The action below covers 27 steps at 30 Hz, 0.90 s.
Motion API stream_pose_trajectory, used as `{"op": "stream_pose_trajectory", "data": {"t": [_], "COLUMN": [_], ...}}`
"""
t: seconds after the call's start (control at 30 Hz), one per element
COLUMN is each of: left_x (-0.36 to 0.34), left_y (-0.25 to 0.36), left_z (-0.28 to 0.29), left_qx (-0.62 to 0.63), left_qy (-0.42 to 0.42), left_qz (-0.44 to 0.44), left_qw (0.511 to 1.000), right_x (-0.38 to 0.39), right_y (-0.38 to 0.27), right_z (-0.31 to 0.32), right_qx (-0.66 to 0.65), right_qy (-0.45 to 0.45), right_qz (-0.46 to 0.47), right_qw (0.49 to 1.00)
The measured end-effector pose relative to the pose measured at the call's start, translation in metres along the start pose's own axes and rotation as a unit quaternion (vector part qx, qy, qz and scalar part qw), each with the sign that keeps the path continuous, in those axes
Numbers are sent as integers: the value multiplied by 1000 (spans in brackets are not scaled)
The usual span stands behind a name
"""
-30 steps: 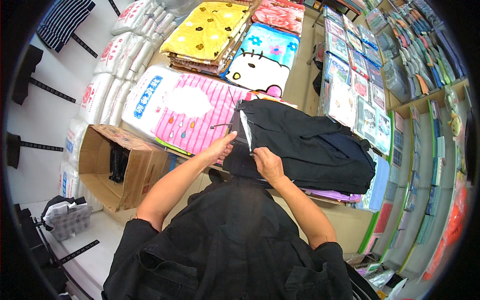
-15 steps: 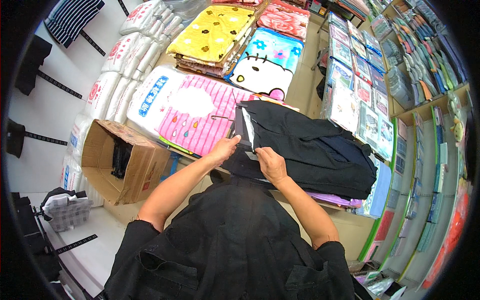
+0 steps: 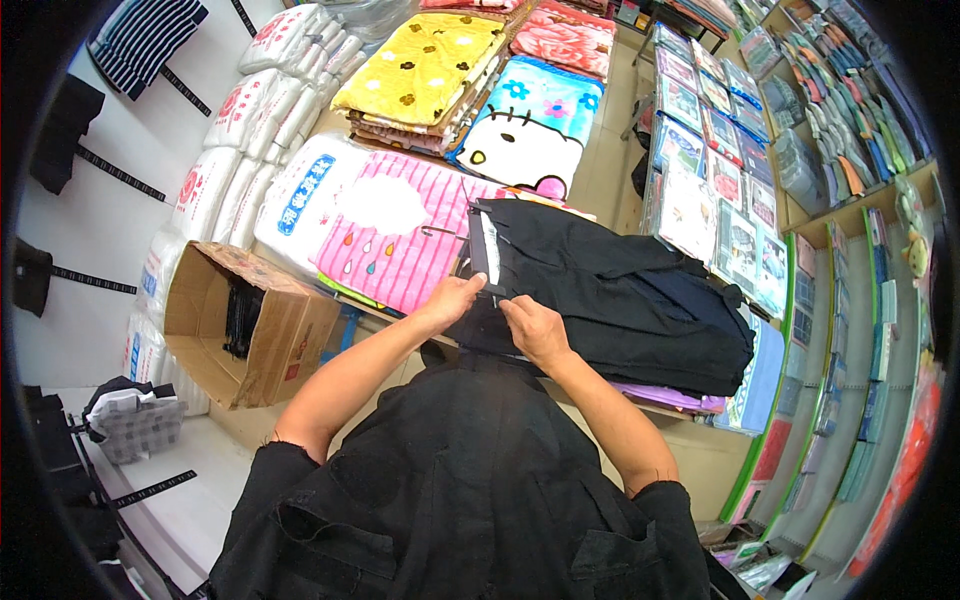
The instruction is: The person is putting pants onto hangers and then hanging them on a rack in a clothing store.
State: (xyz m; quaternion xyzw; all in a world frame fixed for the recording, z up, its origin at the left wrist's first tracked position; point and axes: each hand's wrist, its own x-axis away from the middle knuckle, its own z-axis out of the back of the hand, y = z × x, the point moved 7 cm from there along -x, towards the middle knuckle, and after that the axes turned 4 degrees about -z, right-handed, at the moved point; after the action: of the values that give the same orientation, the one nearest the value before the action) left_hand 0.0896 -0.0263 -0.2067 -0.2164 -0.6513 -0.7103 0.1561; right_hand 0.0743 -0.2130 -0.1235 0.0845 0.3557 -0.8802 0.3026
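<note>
A pile of black trousers (image 3: 620,295) lies flat, with the waist ends to the left. Along the top pair's waistband (image 3: 484,243) a strip of pale lining shows. A thin hanger hook (image 3: 441,232) sticks out left of the waistband, over a pink striped blanket (image 3: 390,230). My left hand (image 3: 454,301) is closed on the near end of the waistband, thumb on top. Just right of it, my right hand (image 3: 534,329) pinches the trousers' near edge beside the waistband. Its fingertips partly hide what lies between them, perhaps a small hanger clip.
An open cardboard box (image 3: 255,325) holding black hangers stands on the left, beside stacked white packages (image 3: 215,190). Folded yellow blankets (image 3: 425,70) and a blue cartoon blanket (image 3: 530,125) lie beyond. Packaged goods (image 3: 715,170) and shelves (image 3: 850,400) line the right.
My right hand has shifted slightly left and up, closer to my left hand. A small pale piece that showed by its fingertips is now covered. The trousers have hardly moved.
</note>
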Motion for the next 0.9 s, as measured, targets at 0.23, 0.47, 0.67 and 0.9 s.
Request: {"op": "stream_pose_trajectory", "data": {"t": [0.23, 0.47, 0.67, 0.9], "left_x": [-12, 4, 25, 32], "left_y": [-8, 0, 47, 43], "left_z": [-5, -6, -41, -61], "left_qx": [-88, -66, -127, -85], "left_qy": [3, 10, -15, -100], "left_qz": [-34, 56, -90, -63], "left_qw": [996, 996, 988, 989], "right_x": [-4, -10, 0, 28], "right_y": [-10, -11, 16, 47], "right_z": [1, 9, 9, 48], "right_qx": [28, 5, 66, -42], "right_qy": [-21, -38, -89, 37], "right_qz": [53, -28, -121, -159], "right_qw": [998, 999, 986, 986]}}
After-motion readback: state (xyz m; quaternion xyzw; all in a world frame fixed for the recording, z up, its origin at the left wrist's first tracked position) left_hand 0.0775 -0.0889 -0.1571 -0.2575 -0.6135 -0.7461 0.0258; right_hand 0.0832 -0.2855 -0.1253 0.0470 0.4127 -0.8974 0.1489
